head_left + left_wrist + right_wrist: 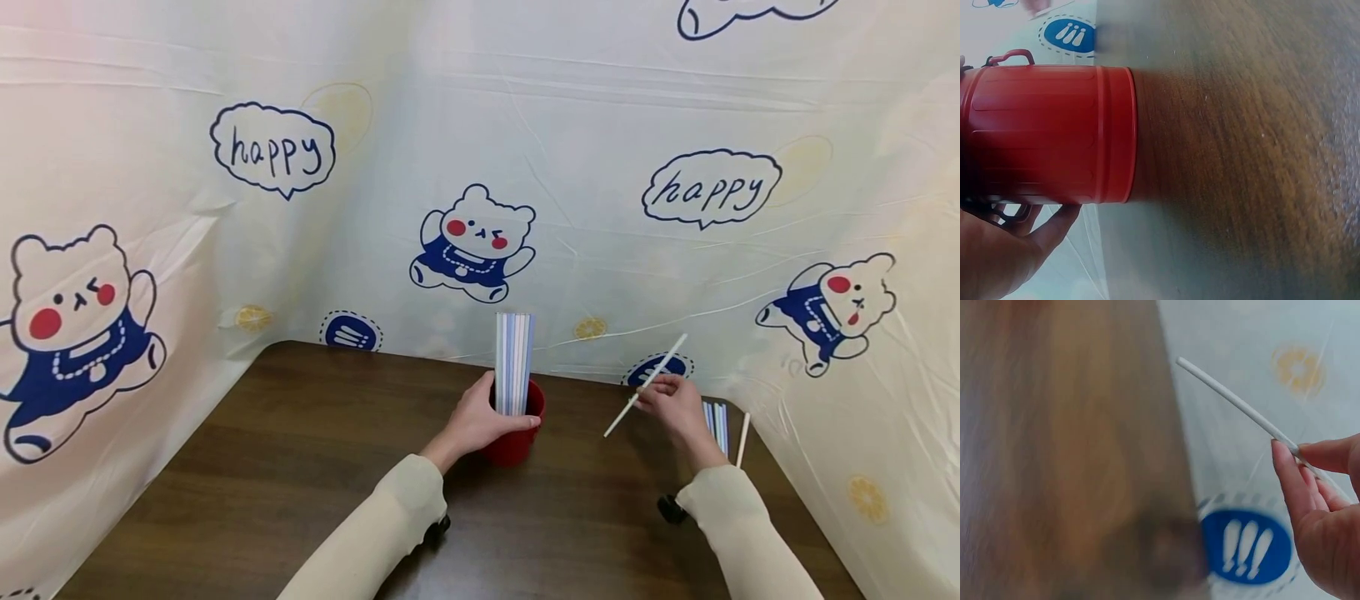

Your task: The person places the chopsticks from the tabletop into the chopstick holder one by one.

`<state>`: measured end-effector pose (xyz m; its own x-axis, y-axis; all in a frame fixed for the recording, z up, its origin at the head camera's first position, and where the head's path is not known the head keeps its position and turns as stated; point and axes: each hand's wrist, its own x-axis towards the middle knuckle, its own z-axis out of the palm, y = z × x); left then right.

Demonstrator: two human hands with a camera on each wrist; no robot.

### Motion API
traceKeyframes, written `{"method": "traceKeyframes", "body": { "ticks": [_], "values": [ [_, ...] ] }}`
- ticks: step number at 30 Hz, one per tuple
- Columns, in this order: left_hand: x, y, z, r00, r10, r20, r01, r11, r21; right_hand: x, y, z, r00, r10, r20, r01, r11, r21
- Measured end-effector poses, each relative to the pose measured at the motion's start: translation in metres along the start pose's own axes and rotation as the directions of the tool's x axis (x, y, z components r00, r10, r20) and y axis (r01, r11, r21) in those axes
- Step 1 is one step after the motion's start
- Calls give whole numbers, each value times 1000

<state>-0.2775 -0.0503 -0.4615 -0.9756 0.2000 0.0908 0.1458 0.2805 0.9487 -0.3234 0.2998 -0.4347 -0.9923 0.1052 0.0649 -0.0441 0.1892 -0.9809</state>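
Observation:
A small red bucket [512, 446] with a handle stands on the brown table, holding an upright bunch of blue and white straws [513, 362]. My left hand [480, 419] grips the bucket near its rim, thumb across the front. In the left wrist view the ribbed red bucket [1054, 134] has its base at the tabletop. To the right, my right hand [673, 410] pinches a single white straw [626, 410] between thumb and fingers, held slanted above the table. The right wrist view shows this straw [1229, 395] jutting out past the fingertips.
Several blue and white straws [722, 429] lie at the table's right side, partly hidden behind my right wrist. A pale straw [743, 440] lies beside them near the edge. A patterned curtain [570, 167] hangs behind and at both sides of the table [315, 467].

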Motion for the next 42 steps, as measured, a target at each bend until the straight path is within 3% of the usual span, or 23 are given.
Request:
{"method": "traceKeyframes", "body": {
  "ticks": [7,12,19,26,31,42],
  "values": [
    [1,0,0,1000,9,-12,-9,1000,12,-10,-47,28,989,-145,-6,145,989,26],
    [2,0,0,1000,11,-13,-11,1000,19,-15,-72,46,981,-191,-29,193,969,155],
    [3,2,-2,1000,12,-17,-11,1000,15,-22,-97,71,961,-271,-58,277,926,258],
    [0,1,-2,1000,-3,-8,3,1000,3,-29,-94,93,958,-286,-14,278,917,286],
    [-3,1,0,1000,-18,-6,18,1000,0,-31,-84,101,948,-317,32,306,934,184],
    [-1,2,0,1000,-10,-11,10,1000,11,-29,-65,114,916,-379,133,370,925,89]
  ]
}}
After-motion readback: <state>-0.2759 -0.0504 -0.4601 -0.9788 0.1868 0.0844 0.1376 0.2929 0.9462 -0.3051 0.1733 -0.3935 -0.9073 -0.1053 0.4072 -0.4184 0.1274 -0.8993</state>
